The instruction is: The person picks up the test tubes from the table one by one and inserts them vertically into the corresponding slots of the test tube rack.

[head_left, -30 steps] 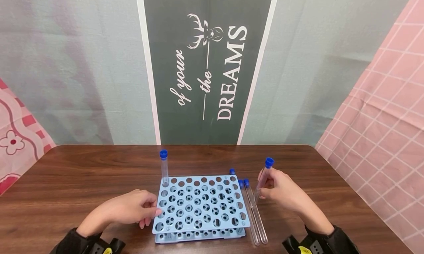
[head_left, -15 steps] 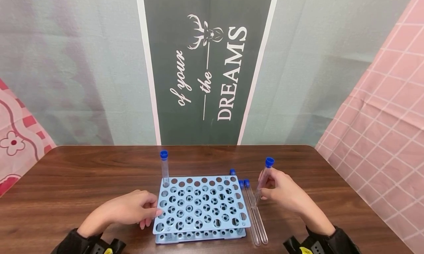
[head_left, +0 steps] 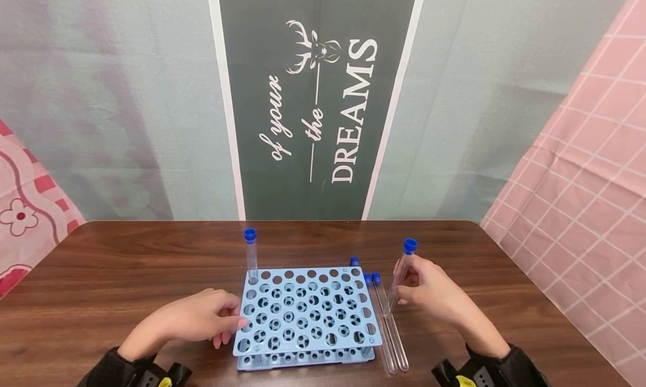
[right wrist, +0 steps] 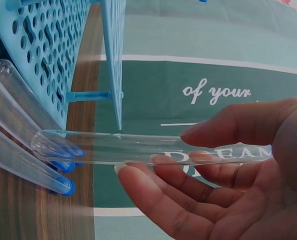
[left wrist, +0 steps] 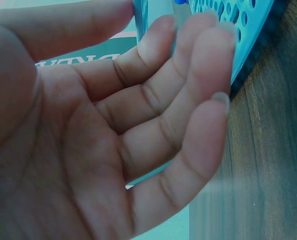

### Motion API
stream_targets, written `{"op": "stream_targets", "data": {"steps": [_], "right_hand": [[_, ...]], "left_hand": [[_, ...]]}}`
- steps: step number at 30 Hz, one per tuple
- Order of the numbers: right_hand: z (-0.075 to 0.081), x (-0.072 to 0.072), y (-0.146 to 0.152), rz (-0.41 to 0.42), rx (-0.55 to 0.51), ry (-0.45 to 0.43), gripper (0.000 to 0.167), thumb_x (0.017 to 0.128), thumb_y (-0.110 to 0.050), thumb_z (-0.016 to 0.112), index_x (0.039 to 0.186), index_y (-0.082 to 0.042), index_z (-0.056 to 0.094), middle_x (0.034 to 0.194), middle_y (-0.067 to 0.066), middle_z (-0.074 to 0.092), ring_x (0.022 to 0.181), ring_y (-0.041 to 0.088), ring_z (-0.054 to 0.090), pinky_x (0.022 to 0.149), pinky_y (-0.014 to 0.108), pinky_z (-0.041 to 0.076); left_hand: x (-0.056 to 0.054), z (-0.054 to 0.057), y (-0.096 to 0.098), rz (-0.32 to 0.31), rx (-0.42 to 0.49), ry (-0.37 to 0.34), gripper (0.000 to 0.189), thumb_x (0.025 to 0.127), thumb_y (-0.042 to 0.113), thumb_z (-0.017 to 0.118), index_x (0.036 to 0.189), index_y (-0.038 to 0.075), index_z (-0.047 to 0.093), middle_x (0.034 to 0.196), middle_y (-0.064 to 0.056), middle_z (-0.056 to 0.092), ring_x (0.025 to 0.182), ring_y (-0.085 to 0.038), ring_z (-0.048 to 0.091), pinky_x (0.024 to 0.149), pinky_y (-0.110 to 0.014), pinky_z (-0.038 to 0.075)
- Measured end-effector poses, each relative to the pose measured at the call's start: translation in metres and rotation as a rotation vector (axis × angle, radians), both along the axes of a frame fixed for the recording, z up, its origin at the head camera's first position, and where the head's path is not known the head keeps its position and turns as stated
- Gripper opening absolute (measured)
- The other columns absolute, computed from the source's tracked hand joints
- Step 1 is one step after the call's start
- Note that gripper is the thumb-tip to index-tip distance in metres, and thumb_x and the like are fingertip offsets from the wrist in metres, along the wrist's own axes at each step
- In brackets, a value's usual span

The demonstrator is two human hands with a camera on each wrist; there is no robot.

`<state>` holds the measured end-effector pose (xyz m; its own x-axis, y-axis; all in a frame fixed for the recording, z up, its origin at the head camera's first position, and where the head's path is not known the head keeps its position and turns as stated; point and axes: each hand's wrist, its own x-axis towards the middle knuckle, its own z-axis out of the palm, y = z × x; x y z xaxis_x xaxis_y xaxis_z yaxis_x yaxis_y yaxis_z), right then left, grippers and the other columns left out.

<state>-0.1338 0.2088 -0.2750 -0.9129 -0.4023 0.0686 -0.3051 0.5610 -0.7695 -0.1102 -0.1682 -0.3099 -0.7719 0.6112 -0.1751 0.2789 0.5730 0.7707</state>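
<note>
A light blue test tube rack [head_left: 295, 312] with rows of round holes stands on the table in the head view. My left hand [head_left: 204, 315] holds its left edge, thumb on the top plate; the left wrist view shows the plate's edge [left wrist: 141, 20] between thumb and index finger. To the right of the rack, my right hand [head_left: 424, 286] pinches a clear test tube [head_left: 401, 270] with a blue cap. That tube tilts, its rounded bottom [right wrist: 41, 144] low over the lying tubes. A capped tube [head_left: 251, 258] stands upright in the rack's far left corner hole.
Clear blue-capped test tubes [head_left: 387, 333] lie along the rack's right side, and another blue cap [head_left: 355, 261] shows behind its far right corner. The brown wooden table [head_left: 151, 263] reaches back to a hanging printed cloth [head_left: 313, 202].
Almost nothing differs. Both hands, the rack and the held test tube keep their places, with only a tiny shift of the held tube.
</note>
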Motion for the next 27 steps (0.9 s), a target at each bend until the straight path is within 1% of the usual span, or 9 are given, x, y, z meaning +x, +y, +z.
{"op": "stream_targets", "data": {"steps": [5,15,27], "right_hand": [[-0.0004,0.0001,-0.0003,-0.005,0.003,0.005,0.017,0.074,0.007,0.059,0.089,0.005,0.051,0.081,0.009,0.056,0.071,0.018,0.058,0.057,0.027,0.051],[0.0005,-0.0010,-0.0011,-0.009,-0.022,0.017,0.014,0.074,0.008,0.060,0.085,0.003,0.052,0.082,0.008,0.055,0.070,0.018,0.058,0.057,0.027,0.051],[0.0033,-0.0016,-0.0020,-0.005,0.003,0.028,0.016,0.074,0.005,0.061,0.087,0.004,0.053,0.082,0.008,0.056,0.070,0.015,0.058,0.058,0.026,0.050]], "left_hand": [[0.0005,0.0009,0.0006,0.000,-0.001,0.002,0.028,0.090,0.026,0.058,0.067,0.011,0.054,0.056,0.006,0.053,0.048,-0.011,0.053,0.044,-0.021,0.036],[0.0005,0.0010,-0.0002,-0.009,0.010,0.009,0.028,0.090,0.026,0.058,0.066,0.010,0.054,0.056,0.007,0.053,0.048,-0.009,0.053,0.044,-0.020,0.036],[0.0009,-0.0003,-0.0004,-0.008,0.016,0.010,0.028,0.090,0.026,0.058,0.066,0.010,0.054,0.056,0.007,0.052,0.048,-0.009,0.053,0.044,-0.020,0.035]]}}
